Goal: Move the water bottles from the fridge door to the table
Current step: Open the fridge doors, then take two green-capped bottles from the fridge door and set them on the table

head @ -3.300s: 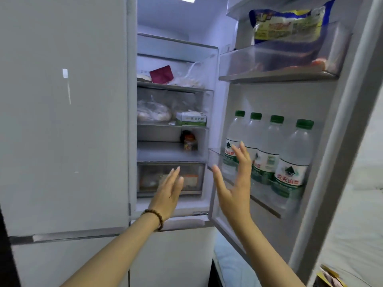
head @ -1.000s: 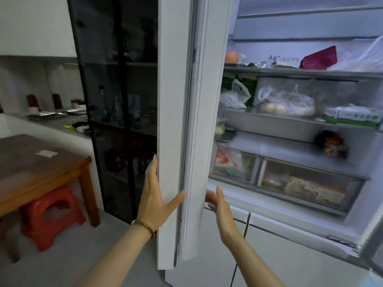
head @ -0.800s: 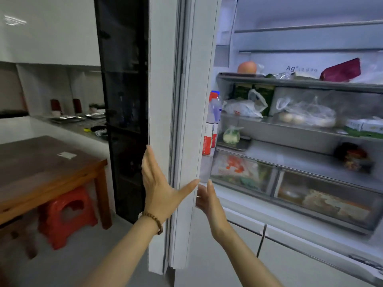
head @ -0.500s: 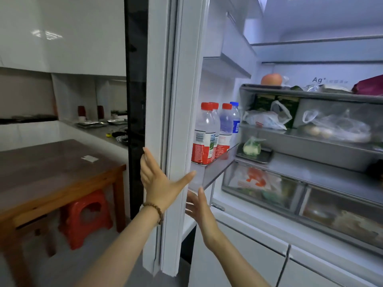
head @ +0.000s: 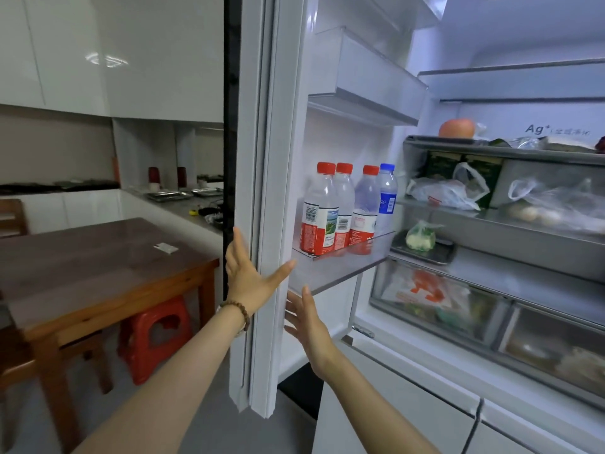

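While your left hand (head: 250,280) presses flat and open on the outer edge of the fridge door (head: 262,198) and your right hand (head: 309,322) hovers open-fingered and empty just inside it, none of the job looks done: the four water bottles (head: 347,208) stand in a row in the door shelf (head: 340,263), three red-capped, one blue-capped at the inner end. You have every bottle left to carry. The wooden table (head: 98,263) to your left holds only a small white slip (head: 166,247) near its far edge, with a red stool (head: 157,335) tucked under it and a counter (head: 170,201) behind it
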